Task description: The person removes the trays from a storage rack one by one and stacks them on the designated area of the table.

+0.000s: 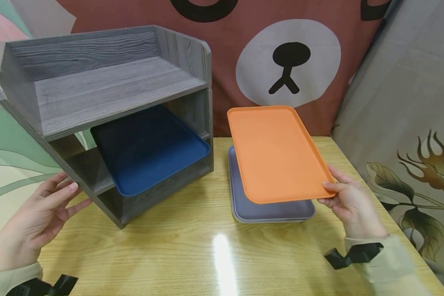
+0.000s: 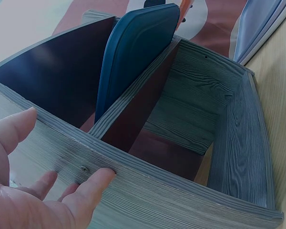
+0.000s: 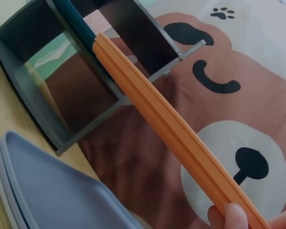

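Note:
My right hand [image 1: 349, 201] pinches the near right corner of an orange tray [image 1: 281, 156], thumb on top and fingers beneath. The orange tray is held above a stack of trays whose top one is a greyish-purple tray [image 1: 274, 210]. In the right wrist view the orange tray [image 3: 171, 133] shows edge-on. A dark blue tray [image 1: 151, 152] lies on the middle shelf of a grey wooden rack [image 1: 111, 90], its near edge jutting out. My left hand [image 1: 48, 209] rests its fingertips at the rack's left side panel, fingers spread; the left wrist view shows them against that panel [image 2: 148, 186].
The rack and tray stack stand on a light wooden table [image 1: 177, 246]. Behind them hangs a cloth with a bear face [image 1: 288, 61]. A pale curtain with printed flowers [image 1: 410, 135] borders the table's right side. The rack's top shelf has raised sides.

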